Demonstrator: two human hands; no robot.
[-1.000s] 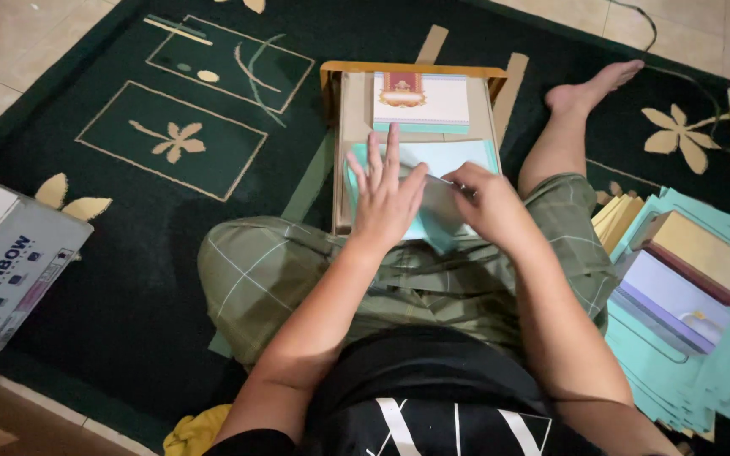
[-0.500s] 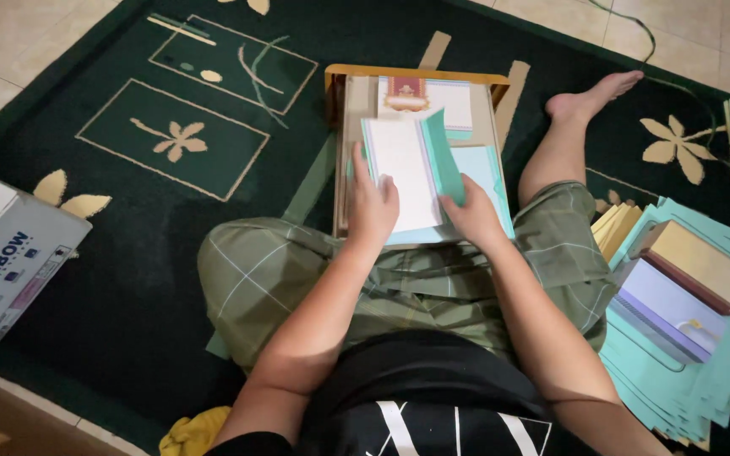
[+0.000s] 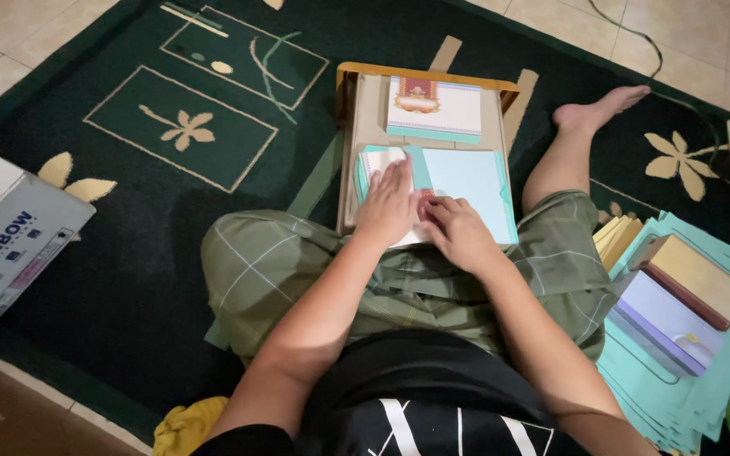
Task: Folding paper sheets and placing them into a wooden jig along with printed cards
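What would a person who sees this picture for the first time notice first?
First come the two hands in the middle: the left hand and the right hand press flat on an open teal booklet lying on a small wooden board in front of the lap. Next, the stack of books on teal sheets at the right. Under everything lies the dark green carpet with pale flowers.

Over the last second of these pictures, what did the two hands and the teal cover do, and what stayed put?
The teal cover, lifted upright half a second ago, now lies flat on the board. The left hand has come down to press the white sheet; the right hand has let go of the flap and rests at the fold. The card at the board's top, the box and the stack stayed put.
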